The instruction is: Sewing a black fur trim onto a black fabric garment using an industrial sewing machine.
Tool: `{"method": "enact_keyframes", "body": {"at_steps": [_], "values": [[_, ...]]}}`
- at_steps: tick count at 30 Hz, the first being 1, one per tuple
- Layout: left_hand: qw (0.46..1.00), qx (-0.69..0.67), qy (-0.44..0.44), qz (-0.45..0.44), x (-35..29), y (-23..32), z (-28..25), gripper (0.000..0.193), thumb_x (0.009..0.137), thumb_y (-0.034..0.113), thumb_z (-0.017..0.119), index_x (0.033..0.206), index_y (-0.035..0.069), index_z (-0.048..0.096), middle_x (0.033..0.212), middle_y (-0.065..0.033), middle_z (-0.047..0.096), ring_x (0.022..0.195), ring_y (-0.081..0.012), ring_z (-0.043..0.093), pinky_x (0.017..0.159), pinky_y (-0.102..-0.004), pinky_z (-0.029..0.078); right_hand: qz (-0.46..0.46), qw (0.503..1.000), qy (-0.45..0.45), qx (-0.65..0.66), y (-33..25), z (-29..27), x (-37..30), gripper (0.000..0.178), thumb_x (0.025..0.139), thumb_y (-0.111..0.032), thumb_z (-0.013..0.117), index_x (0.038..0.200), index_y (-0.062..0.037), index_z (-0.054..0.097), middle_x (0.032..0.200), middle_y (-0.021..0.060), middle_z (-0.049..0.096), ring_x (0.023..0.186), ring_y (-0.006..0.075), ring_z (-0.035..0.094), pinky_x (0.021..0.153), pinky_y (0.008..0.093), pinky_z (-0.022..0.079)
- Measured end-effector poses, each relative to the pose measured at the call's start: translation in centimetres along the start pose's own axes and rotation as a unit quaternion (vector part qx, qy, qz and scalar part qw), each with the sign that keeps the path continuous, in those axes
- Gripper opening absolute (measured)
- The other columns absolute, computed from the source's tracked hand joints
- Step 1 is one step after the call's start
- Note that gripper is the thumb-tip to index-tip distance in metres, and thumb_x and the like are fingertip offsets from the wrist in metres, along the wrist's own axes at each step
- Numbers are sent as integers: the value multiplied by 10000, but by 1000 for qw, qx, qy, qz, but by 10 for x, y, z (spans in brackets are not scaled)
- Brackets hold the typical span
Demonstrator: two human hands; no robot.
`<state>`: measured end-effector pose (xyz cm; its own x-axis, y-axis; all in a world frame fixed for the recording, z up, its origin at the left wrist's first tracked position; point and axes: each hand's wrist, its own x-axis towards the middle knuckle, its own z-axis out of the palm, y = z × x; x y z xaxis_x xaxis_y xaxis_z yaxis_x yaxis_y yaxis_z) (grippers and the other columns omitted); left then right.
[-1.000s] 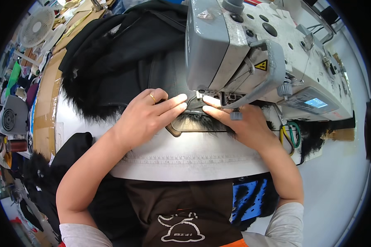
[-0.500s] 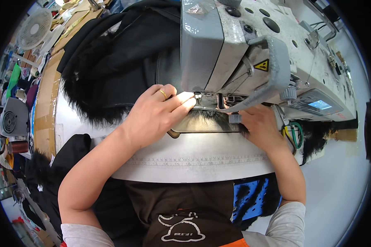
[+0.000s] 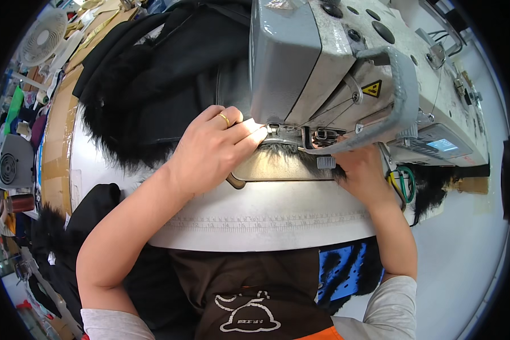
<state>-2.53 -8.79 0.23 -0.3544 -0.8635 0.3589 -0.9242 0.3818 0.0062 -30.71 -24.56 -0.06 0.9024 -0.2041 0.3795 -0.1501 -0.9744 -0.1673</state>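
Observation:
A black fur-trimmed garment (image 3: 170, 96) lies under the needle area of a grey-white sewing machine (image 3: 289, 68). My left hand (image 3: 212, 144), with a gold ring, pinches the garment's edge just left of the presser foot (image 3: 275, 129); its fingers are pressed together. To the right of the foot, my right hand (image 3: 361, 167) is closed at the garment's edge, its fingertips partly hidden behind the machine's grey guard (image 3: 399, 102). Dark fur (image 3: 286, 152) hangs along the edge between both hands, over the lit metal plate (image 3: 277, 171).
A ruler scale runs along the front of the white table (image 3: 255, 235). Green-handled scissors (image 3: 405, 184) hang by my right wrist. The machine's small screen (image 3: 442, 145) glows at right. A fan (image 3: 43, 37) and cluttered goods stand at far left. Black cloth (image 3: 96, 215) drapes at the table's left front.
The view has shifted slightly, and the machine head appears a little further right. Both hands keep nearly the same hold beside the presser foot.

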Motion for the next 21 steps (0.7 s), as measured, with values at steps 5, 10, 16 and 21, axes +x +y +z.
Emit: {"method": "enact_keyframes", "body": {"at_steps": [5, 10, 16, 21], "values": [[999, -30, 34, -1, -2, 2, 4, 337, 802, 116, 661, 1129, 75, 730, 1049, 3, 720, 1009, -233, 621, 933, -356, 538, 21, 999, -30, 2, -4, -7, 1, 602, 660, 33, 715, 1219, -193, 721, 1249, -22, 745, 786, 257, 673, 703, 375, 567], [998, -34, 48, -7, 0, 1, 6, 342, 799, 107, 660, 1132, 78, 730, 1063, 1, 724, 1011, -234, 621, 949, -359, 543, 37, 997, -73, -15, -1, -9, 0, 648, 654, 41, 702, 1242, -231, 712, 1255, -44, 743, 781, 256, 686, 665, 378, 573], [997, -34, 63, -16, -3, 1, 5, 314, 774, 104, 660, 1080, 87, 727, 1027, -4, 719, 1008, -227, 622, 932, -352, 533, 53, 996, -73, -8, 0, -4, -3, 605, 681, 30, 706, 1228, -228, 720, 1215, -23, 757, 877, 291, 742, 682, 406, 598], [998, -16, 56, -13, -3, -2, 14, 319, 757, 123, 668, 1064, 89, 748, 859, -8, 691, 976, -237, 639, 909, -376, 524, 64, 996, -52, 20, -4, -5, 3, 469, 704, -4, 731, 1141, -175, 728, 1057, 47, 761, 934, 317, 723, 755, 432, 578]]}}
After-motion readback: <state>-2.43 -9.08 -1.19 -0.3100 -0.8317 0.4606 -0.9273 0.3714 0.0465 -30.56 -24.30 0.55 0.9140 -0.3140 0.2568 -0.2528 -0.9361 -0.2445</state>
